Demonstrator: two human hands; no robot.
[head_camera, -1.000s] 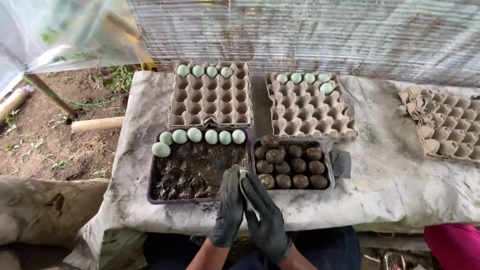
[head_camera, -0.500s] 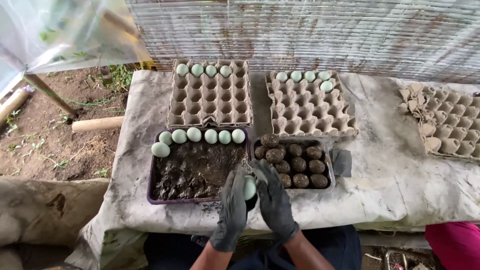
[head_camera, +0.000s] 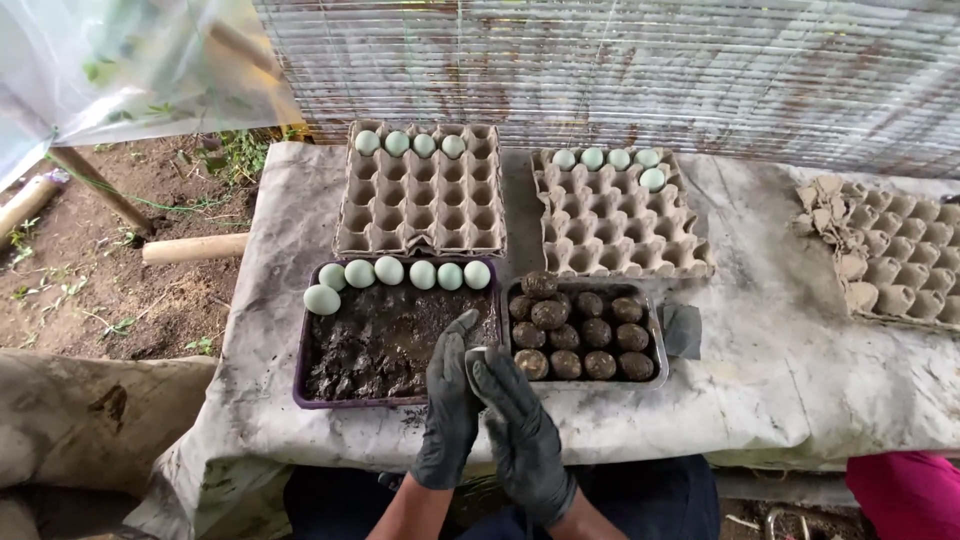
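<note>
While both gloved hands press together, the left hand (head_camera: 449, 405) and right hand (head_camera: 522, 437) clasp a pale egg (head_camera: 474, 356) between their fingers. Just beyond lie the mud tray (head_camera: 392, 340) and coated eggs (head_camera: 580, 325); farther, cardboard cartons (head_camera: 420, 200).

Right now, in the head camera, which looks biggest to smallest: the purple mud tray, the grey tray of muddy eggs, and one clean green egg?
1. Purple mud tray, largest.
2. Grey tray of mud-coated eggs, somewhat smaller; both sit about equally near, so this ranking seems fair.
3. Pale green egg, by far the smallest.
</note>
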